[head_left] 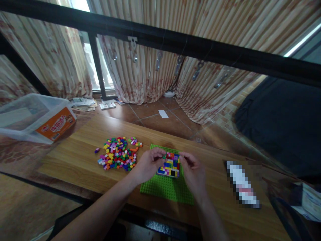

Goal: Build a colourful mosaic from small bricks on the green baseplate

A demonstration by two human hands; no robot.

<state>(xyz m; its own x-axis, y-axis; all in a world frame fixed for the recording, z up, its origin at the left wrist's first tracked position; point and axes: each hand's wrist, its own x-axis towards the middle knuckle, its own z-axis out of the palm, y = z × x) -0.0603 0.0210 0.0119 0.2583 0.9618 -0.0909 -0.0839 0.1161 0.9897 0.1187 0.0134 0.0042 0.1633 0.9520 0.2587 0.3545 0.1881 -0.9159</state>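
Note:
A flat block of mixed-colour toy bricks (pixel 172 164) sits on a green studded baseplate (pixel 163 190). At the block's upper left corner, my left hand (pixel 149 164) pinches what looks like a small green toy brick (pixel 164 156) between thumb and fingers. My right hand (pixel 194 169) is closed around the upper right corner of the block, thumb and index finger against its edge. Its other fingers are curled and partly hidden. To the left of the baseplate lies a loose pile of small coloured bricks (pixel 117 154), with a purple brick (pixel 97 150) apart from it.
All of this rests on a wooden table (pixel 82 144). A blurred-out object (pixel 242 184) lies at its right side. Beyond the left end stands a clear plastic bin (pixel 32 100) with an orange label. A black metal bar (pixel 160 33) with hanging clips crosses in front of the curtains (pixel 140 77).

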